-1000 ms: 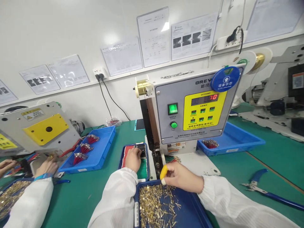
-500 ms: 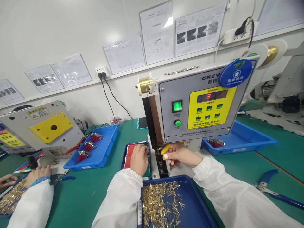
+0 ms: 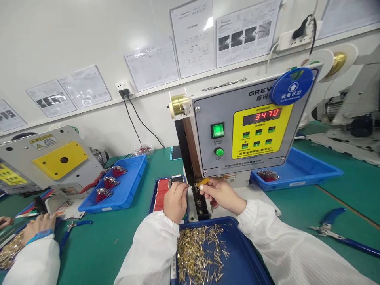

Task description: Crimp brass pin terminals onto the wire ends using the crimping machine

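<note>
My left hand [image 3: 175, 202] is closed in a pinch at the left of the machine's narrow black working head [image 3: 199, 202]. A thin wire, partly hidden, shows at its fingertips. From the other side my right hand [image 3: 224, 196] pinches at the same spot, a yellow finger cot [image 3: 203, 182] on one finger. What lies between its fingertips is too small to make out; something red shows under the palm. Under my left wrist sits a small tray of red and black wires [image 3: 162, 194]. Thin gold-coloured forked pieces [image 3: 196, 253] fill much of the dark blue tray [image 3: 246, 253] below my hands.
The grey machine [image 3: 219, 114] rises ahead, its display lit. Blue trays [image 3: 314, 174] [image 3: 130, 194] with red-wire bundles stand on both sides. Blue-handled cutters [image 3: 329, 229] lie at right, another pair [image 3: 71, 227] at left. A co-worker's hand [image 3: 40, 227] is at the left machine.
The display, earlier showing one clear digit, now reads 3470. My right hand has shifted slightly left and its yellow-tipped finger lies flatter at the working head. The co-worker's hand has moved slightly.
</note>
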Demonstrator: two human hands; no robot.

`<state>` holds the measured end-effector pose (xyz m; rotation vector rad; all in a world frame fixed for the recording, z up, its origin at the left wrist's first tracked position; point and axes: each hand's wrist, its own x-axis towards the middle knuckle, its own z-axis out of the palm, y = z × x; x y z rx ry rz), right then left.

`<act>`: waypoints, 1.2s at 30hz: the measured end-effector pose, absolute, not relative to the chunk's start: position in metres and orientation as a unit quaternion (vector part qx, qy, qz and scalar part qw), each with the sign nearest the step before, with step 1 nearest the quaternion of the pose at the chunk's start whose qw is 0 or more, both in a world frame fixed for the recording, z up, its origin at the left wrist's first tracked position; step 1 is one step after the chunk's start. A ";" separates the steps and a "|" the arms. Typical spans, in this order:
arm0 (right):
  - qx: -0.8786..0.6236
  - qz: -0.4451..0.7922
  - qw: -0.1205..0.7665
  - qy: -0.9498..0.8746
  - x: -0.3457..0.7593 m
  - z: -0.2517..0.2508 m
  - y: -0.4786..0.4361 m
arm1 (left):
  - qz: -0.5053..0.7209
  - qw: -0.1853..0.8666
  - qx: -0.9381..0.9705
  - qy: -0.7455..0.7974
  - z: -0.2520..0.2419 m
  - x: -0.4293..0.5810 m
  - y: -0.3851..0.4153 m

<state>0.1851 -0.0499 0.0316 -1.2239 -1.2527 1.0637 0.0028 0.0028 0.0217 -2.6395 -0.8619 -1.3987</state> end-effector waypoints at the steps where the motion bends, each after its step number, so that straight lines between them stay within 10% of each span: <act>1: -0.512 0.445 0.517 -0.523 0.185 0.032 -0.050 | -0.452 0.020 -0.848 -0.274 0.022 0.003 0.002; 36: -0.512 0.453 0.523 -0.509 0.183 0.035 -0.053 | -0.443 0.021 -0.853 -0.274 0.018 0.003 0.002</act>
